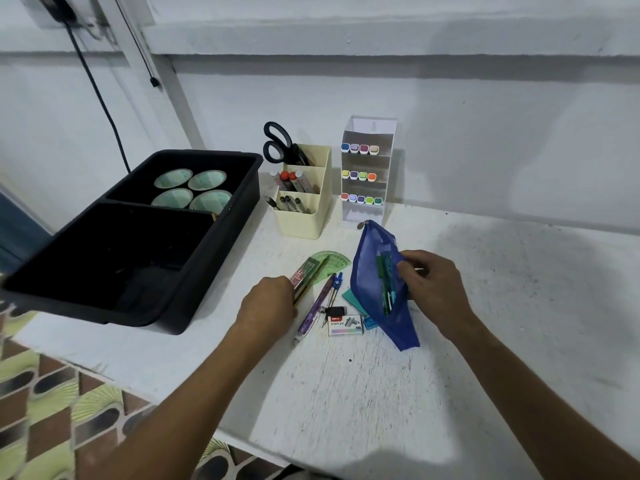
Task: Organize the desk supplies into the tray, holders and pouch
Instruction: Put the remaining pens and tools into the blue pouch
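A white, scuffed table carries everything. At far left sits a black tray, overhanging the table's left edge. Right of it stand a cream holder and a white marker rack. Nearer lie a green protractor, purple pen, staples box and blue pouch.

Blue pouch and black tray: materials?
Blue pouch: looks like thin see-through mesh fabric, since the pens inside show through and it sags in the right hand. Black tray: likely rigid moulded plastic, with a dull sheen and rounded rim.
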### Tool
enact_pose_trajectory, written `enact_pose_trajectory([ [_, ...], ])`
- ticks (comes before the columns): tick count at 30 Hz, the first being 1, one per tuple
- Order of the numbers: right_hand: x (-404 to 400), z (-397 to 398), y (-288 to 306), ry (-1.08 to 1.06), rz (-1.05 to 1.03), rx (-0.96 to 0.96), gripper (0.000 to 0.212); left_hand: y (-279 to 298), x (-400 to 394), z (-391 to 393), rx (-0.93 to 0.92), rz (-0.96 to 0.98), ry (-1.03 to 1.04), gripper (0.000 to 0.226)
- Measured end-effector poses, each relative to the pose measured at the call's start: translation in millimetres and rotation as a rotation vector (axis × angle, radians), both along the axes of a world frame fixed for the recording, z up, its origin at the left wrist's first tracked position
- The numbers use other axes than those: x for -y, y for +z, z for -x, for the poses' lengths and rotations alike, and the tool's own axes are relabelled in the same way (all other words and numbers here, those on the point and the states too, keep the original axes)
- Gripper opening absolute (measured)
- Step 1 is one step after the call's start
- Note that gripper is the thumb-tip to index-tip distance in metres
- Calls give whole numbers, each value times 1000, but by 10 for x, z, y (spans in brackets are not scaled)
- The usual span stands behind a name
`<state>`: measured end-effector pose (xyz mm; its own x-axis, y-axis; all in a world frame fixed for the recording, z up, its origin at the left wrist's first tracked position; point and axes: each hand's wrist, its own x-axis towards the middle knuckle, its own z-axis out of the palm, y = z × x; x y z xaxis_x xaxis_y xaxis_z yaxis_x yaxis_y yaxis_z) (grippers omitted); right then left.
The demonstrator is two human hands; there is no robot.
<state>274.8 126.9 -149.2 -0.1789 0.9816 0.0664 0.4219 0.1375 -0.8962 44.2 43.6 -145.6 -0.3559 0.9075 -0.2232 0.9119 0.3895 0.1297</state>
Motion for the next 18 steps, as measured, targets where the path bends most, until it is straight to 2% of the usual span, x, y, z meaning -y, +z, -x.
enact_pose_trajectory([
  [3,-4,-10,7,0,-2,10,27,32,29,-52,-49,44,-16,3],
  [7,-20,-23,19,-1,-5,12,27,291,49,-28,-41,120,-9,31],
  [14,-34,-23,33,4,-4,4,27,1038,56,150,-179,223,-75,32],
  [16,-36,-16,31,-1,-2,-1,27,1206,28,135,-133,179,-88,26],
  [18,-33,-16,31,-7,3,0,27,1278,-38,56,13,87,-96,19],
])
